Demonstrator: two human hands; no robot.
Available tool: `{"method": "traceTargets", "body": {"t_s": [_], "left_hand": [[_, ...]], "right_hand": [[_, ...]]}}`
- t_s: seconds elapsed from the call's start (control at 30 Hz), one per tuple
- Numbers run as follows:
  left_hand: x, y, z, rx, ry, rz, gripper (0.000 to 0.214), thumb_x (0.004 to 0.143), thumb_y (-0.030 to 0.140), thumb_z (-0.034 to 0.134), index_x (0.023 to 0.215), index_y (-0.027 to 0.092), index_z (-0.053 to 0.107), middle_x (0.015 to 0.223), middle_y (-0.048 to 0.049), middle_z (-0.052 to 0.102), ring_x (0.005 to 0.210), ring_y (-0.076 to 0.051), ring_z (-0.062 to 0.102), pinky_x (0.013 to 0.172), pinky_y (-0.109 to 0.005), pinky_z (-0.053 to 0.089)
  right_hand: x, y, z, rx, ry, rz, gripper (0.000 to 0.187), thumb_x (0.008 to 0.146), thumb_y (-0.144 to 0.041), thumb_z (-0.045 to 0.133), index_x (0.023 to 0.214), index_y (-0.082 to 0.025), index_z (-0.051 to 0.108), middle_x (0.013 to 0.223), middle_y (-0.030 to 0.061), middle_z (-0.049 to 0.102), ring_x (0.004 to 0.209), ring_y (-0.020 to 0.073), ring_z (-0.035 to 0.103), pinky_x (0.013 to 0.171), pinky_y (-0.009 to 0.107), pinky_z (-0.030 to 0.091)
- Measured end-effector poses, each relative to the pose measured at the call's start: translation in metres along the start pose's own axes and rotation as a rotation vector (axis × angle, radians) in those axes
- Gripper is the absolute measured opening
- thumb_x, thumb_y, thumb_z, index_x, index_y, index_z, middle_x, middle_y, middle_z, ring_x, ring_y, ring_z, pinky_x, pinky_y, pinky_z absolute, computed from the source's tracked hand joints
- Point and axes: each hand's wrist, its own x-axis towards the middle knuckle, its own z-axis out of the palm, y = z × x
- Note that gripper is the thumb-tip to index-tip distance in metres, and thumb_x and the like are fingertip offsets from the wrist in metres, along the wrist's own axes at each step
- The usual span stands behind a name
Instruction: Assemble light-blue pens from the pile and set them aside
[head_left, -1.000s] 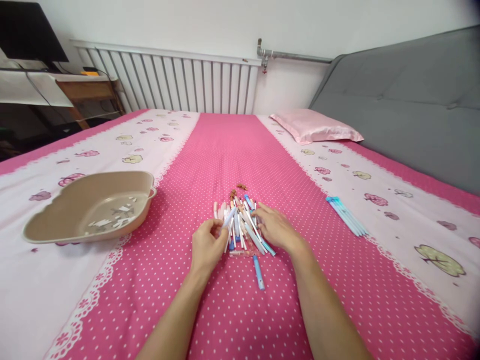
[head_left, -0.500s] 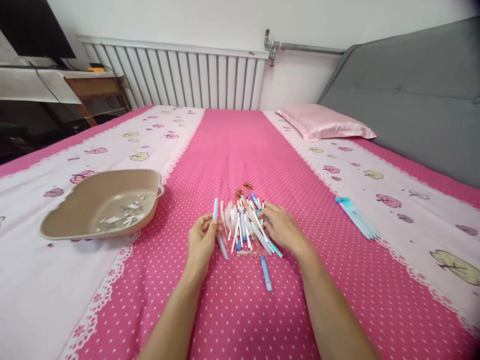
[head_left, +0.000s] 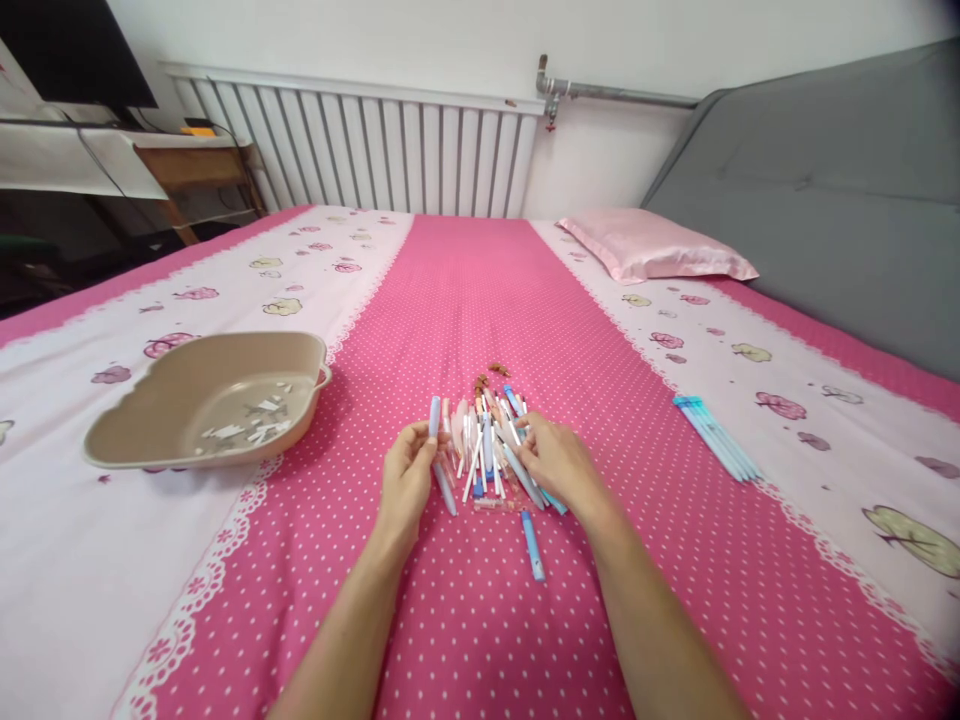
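Note:
Upright in my left hand [head_left: 405,470] is a pale lavender-blue pen [head_left: 434,416], pinched between thumb and fingers. Another pale blue pen [head_left: 445,489] lies just below that hand. My right hand [head_left: 559,462] is at the right side of a loose pile of pens and white sticks [head_left: 487,440], its fingers curled down onto it. What those fingertips hold is hidden. Blue, pink and white pieces overlap in the pile. Nearer to me, a blue pen [head_left: 533,546] lies by itself on the pink dotted bedspread [head_left: 465,620].
A beige basin [head_left: 187,375] with small white and grey pieces inside stands to the left. On the right lies a row of light blue pens [head_left: 718,440]. Small brown pieces [head_left: 499,370] sit beyond the pile. Farther back are a pink pillow [head_left: 652,245] and a grey headboard [head_left: 832,190].
My right hand has moved slightly left over the pile, and its fingers have curled in more. The left hand still holds the lavender-blue pen. The view has shifted slightly.

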Motion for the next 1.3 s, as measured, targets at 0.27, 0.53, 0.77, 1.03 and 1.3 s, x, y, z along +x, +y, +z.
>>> {"method": "traceTargets", "body": {"t_s": [0.27, 0.53, 0.77, 1.03, 1.3], "left_hand": [[-0.005, 0.002, 0.004, 0.051, -0.127, 0.079, 0.019, 0.077, 0.032, 0.054, 0.090, 0.017, 0.055, 0.093, -0.0072, 0.067, 0.088, -0.021, 0.064, 0.078, -0.035, 0.049], [-0.010, 0.002, 0.004, 0.230, -0.151, 0.247, 0.012, 0.083, 0.024, 0.048, 0.092, 0.019, 0.055, 0.092, -0.0042, 0.064, 0.083, -0.017, 0.060, 0.076, -0.032, 0.047], [-0.009, -0.003, 0.001, 0.352, -0.182, 0.315, 0.011, 0.084, 0.024, 0.049, 0.091, 0.019, 0.056, 0.087, -0.0027, 0.063, 0.083, -0.017, 0.059, 0.078, -0.030, 0.044], [-0.010, -0.003, 0.001, 0.424, -0.193, 0.367, 0.011, 0.085, 0.024, 0.050, 0.092, 0.020, 0.057, 0.088, -0.0026, 0.064, 0.084, -0.017, 0.059, 0.077, -0.029, 0.044], [-0.011, -0.005, 0.002, 0.420, -0.226, 0.397, 0.012, 0.085, 0.020, 0.049, 0.093, 0.018, 0.057, 0.090, -0.0036, 0.065, 0.084, -0.017, 0.059, 0.078, -0.029, 0.044]], "right_hand": [[0.000, 0.001, -0.007, 0.289, 0.088, -0.060, 0.042, 0.077, -0.013, 0.046, 0.117, -0.021, 0.053, 0.064, -0.0024, 0.059, 0.059, 0.0155, 0.056, 0.057, 0.024, 0.036], [-0.011, -0.012, -0.029, 1.181, 0.016, -0.144, 0.023, 0.080, -0.032, 0.055, 0.096, -0.019, 0.064, 0.075, 0.0003, 0.060, 0.062, 0.0114, 0.054, 0.056, 0.024, 0.044], [-0.021, -0.024, -0.039, 1.297, 0.167, -0.247, 0.018, 0.083, -0.036, 0.060, 0.090, -0.021, 0.067, 0.071, -0.0001, 0.061, 0.063, 0.0102, 0.055, 0.056, 0.022, 0.045], [-0.028, -0.031, -0.038, 1.072, 0.362, -0.313, 0.017, 0.088, -0.032, 0.056, 0.098, -0.024, 0.067, 0.088, 0.0018, 0.066, 0.077, 0.0125, 0.061, 0.071, 0.027, 0.051], [-0.030, -0.042, -0.026, 0.888, 0.671, -0.448, 0.061, 0.087, -0.019, 0.055, 0.141, -0.031, 0.029, 0.087, 0.0005, 0.065, 0.082, 0.0165, 0.065, 0.078, 0.035, 0.056]]}}
